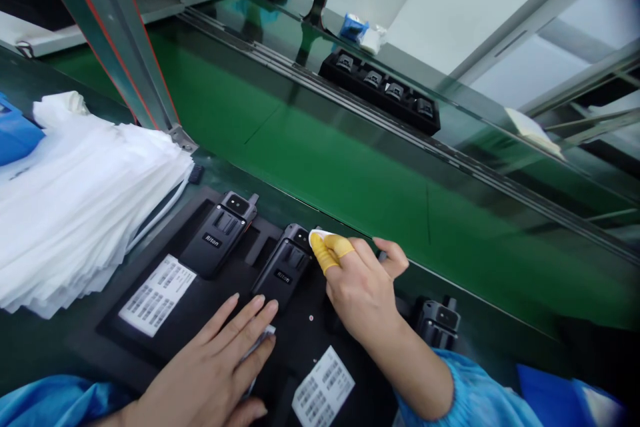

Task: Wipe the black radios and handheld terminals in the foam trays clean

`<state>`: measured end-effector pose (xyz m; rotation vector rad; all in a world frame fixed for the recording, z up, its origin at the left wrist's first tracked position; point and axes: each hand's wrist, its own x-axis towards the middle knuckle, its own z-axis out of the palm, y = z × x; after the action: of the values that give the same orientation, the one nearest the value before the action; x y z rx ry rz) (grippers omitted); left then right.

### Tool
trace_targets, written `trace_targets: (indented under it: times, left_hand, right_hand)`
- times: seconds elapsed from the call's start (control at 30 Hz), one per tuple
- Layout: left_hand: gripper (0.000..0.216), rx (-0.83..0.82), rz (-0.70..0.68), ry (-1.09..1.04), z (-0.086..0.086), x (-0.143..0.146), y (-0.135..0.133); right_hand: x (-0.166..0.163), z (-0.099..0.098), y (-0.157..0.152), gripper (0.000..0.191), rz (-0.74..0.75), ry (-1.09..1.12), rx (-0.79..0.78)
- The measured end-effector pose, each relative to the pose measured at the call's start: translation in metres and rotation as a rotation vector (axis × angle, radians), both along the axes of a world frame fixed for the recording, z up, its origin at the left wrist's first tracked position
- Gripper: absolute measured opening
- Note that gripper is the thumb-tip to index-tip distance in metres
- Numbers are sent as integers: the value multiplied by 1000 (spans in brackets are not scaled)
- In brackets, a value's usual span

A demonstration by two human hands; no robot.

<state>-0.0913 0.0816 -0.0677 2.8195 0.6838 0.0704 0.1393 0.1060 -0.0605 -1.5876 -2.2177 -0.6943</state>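
Note:
A black handheld radio (pixel 281 273) marked "Riton" lies face down in a dark foam tray (pixel 195 310). My right hand (pixel 363 280), with yellow finger cots on two fingers, pinches a small white cloth (pixel 320 233) against the top of this radio, beside its camera window. My left hand (pixel 215 360) lies flat, fingers stretched, with its fingertips at the radio's lower end; it partly covers a white label. A second radio (pixel 220 233) rests to the left, and another radio (pixel 440 321) shows at the right, partly hidden by my right arm.
Barcode label sheets (pixel 157 293) lie on the foam, one more (pixel 324 387) near the front. A stack of white bags (pixel 75 193) stands left. Beyond runs a green conveyor belt (pixel 300 153); a black tray (pixel 380 97) of devices sits on its far side. A metal post (pixel 115 33) rises at left.

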Motion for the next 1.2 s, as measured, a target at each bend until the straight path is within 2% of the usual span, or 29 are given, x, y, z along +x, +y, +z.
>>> trace_targets:
  times: [0.17, 0.33, 0.47, 0.57, 0.63, 0.83, 1.03, 1.2]
  left_hand:
    - [48, 5, -7, 38, 2, 2, 1]
    - [50, -26, -11, 59, 5, 1, 0]
    - [47, -4, 12, 8, 2, 0, -2]
    - [48, -7, 9, -9, 0, 0, -2]
    - [49, -20, 3, 4, -1, -1, -2]
    - [43, -38, 45, -34, -8, -2, -5]
    - [44, -1, 64, -41, -10, -1, -8]
    - [45, -1, 29, -35, -5, 0, -4]
  right_hand:
    - [4, -6, -16, 30, -4, 50, -7]
    - [8, 4, -6, 27, -24, 33, 13]
    - [-4, 8, 10, 24, 103, 2, -2]
    - [-6, 8, 13, 24, 144, -33, -31]
    - [0, 7, 9, 25, 123, -57, -37]
    - [15, 9, -2, 28, -72, -91, 24]
    - [-14, 8, 11, 26, 65, -80, 49]
    - [-5, 3, 2, 27, -16, -60, -9]
